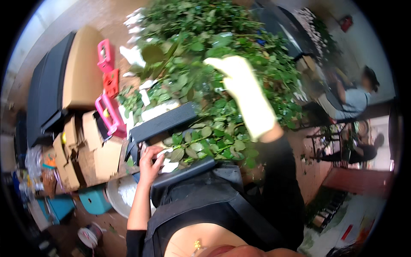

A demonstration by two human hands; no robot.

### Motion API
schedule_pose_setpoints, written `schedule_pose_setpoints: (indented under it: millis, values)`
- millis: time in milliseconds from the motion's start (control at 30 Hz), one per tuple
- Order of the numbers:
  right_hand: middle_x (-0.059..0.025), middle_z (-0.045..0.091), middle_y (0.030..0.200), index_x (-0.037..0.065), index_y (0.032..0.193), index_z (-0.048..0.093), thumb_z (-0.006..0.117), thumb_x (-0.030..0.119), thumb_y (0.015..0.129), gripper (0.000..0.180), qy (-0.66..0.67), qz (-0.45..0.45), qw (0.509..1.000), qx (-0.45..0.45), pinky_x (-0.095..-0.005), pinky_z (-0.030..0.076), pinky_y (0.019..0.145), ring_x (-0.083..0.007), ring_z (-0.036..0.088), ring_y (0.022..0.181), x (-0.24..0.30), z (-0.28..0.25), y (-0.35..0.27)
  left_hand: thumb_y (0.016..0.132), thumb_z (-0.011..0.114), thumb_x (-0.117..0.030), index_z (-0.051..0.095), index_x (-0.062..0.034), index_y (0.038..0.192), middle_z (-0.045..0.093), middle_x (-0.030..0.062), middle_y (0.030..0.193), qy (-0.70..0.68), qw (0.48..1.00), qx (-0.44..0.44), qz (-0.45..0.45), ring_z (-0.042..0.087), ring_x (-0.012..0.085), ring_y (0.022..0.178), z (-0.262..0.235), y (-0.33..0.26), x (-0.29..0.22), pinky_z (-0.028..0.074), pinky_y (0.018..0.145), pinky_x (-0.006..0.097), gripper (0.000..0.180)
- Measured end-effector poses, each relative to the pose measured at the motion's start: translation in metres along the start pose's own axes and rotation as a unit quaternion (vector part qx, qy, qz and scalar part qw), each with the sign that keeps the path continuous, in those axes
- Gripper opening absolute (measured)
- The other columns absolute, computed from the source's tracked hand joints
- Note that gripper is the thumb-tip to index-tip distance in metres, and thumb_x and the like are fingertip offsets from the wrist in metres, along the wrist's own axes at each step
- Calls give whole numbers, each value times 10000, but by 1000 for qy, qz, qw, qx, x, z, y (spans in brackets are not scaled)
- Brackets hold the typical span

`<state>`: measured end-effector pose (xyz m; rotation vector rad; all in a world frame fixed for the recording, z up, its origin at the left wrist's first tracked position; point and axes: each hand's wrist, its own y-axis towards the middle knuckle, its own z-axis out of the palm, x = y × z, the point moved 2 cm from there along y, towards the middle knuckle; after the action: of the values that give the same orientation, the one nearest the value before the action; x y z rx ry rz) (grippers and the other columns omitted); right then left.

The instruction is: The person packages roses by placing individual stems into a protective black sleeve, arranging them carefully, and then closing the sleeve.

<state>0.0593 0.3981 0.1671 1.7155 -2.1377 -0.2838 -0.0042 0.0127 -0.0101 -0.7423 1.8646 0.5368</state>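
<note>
A big heap of leafy green stems [201, 55] is lying across the desk [107, 158], spilling over a black ridged tray [165, 122]. The gloved right hand [246, 92] is reaching into the leaves, seemingly sorting or picking a stem; whether it is clenching one I cannot tell, since foliage and blur are covering the fingers. The bare left hand [150, 165] is curling on the tray's near edge beside white scraps. Next, it seems, comes separating one stem cleanly.

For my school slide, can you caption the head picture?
Gloved right hand reaches into leafy green stems; bare left hand grips them.
</note>
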Motion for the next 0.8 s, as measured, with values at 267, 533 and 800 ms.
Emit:
schedule_pose_setpoints:
  millis: [267,533,800]
  values:
    - [-115,620,736,168,1139,742,652,-7,822,373,95,-189,956,201,-406,519,648,-313,655,741,61,-37,-83,843,768,-102,549,-60,1349,665,102,1206,-30,996,-14,-86,638,220,1087,3,-2,19,501,958,366,553]
    - [-141,725,1002,142,1183,730,580,-97,826,455,129,-66,933,328,-425,553,862,-364,672,952,28,22,-108,846,809,-87,536,-102,1388,537,136,1257,-54,998,-18,-18,643,249,1115,1,2,-6,558,941,366,607]
    - [-117,724,938,157,1118,736,626,-21,818,366,57,-70,959,269,-430,564,800,-348,686,897,27,39,-118,855,795,-70,536,-106,1420,444,164,1328,-43,999,8,-16,625,269,1118,1,6,-7,549,967,366,623]
